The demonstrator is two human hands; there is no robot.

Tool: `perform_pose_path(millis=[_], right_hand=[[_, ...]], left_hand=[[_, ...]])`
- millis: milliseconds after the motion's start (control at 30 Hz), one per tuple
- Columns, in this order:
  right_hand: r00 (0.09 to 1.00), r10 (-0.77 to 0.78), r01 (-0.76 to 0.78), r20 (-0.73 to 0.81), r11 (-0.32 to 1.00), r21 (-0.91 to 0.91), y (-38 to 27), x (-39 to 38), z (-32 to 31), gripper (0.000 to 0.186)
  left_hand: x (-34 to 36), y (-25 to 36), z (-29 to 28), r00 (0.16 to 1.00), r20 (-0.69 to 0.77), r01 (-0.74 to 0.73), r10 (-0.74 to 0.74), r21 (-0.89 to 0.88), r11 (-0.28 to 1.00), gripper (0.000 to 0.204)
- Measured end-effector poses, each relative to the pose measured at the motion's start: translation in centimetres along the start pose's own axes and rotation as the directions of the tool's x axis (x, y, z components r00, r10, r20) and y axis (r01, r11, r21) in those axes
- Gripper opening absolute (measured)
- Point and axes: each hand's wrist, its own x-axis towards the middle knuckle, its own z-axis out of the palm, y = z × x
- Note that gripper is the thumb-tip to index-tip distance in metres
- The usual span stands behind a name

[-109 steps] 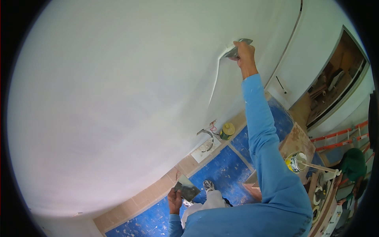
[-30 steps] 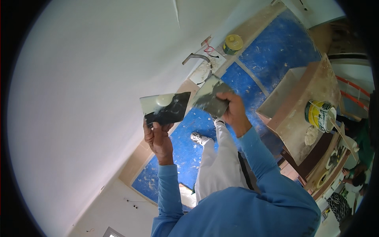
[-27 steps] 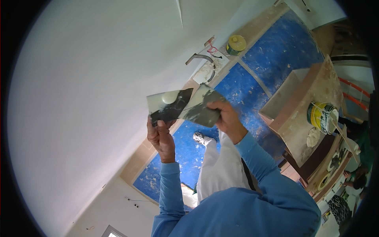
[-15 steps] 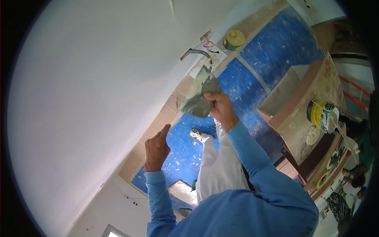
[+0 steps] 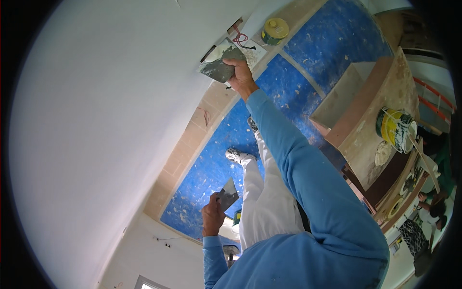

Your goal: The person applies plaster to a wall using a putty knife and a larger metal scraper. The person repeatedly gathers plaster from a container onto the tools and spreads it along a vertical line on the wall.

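My right hand (image 5: 242, 77) reaches far out with the arm stretched and grips a wide putty knife (image 5: 219, 68). The grey, smeared blade lies at the white wall (image 5: 115, 120), over or against its lower part; exact contact is hard to tell. Just beyond it, red wires (image 5: 239, 36) hang from a dark opening in the wall. Lower down, close to my body, my left hand (image 5: 212, 217) is closed on a second putty knife (image 5: 229, 195), its metal blade pointing up with grey on it. Both handles are hidden by my fingers.
A yellow-lidded can (image 5: 275, 31) stands by the wall on the blue floor covering (image 5: 313, 58). On the right, a board-topped table (image 5: 365, 144) holds a yellow bucket (image 5: 393, 127) and a pale lump of filler (image 5: 383, 153). Other people (image 5: 435, 212) and an orange ladder (image 5: 433, 94) are farther right.
My right hand has moved up and away to the wall by the wires with its putty knife. The left hand has drawn back lower, and its putty knife now shows.
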Motion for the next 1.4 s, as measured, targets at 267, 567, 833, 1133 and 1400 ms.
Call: perform_pose_path(millis=[267, 567, 833, 1133, 1400], right_hand=[[1.0, 0.012, -0.012, -0.003, 1.0, -0.023, 0.2, 1.5, 0.7, 0.027], [0.988, -0.14, 0.12, -0.064, 0.961, -0.25, -0.2, 1.1, 3.7, 0.022], [0.975, -0.146, 0.049, -0.166, 0.875, -0.481, -1.1, -1.9, 9.9, 0.029], [0.934, -0.352, 0.353, 0.066, 0.874, -0.335, -6.0, -8.3, 19.2, 0.026], [0.85, -0.465, 0.527, 0.249, 0.755, -0.39, -11.9, -16.9, 31.7, 0.021]], left_hand=[[-0.4, -0.1, 0.6, 0.998, -0.063, -0.024, 0.021, -0.049, 0.998, 0.023], [-1.3, 0.3, -1.1, 0.987, -0.16, -0.027, 0.016, -0.066, 0.997, 0.022], [-3.0, 2.9, -3.4, 0.944, -0.321, -0.117, 0.072, -0.123, 0.985, 0.017], [-6.1, 0.7, -4.5, 0.921, -0.365, -0.198, 0.138, -0.134, 0.971, 0.015], [-6.9, 0.5, -5.6, 0.857, -0.475, -0.309, 0.202, -0.159, 0.938, 0.012]])
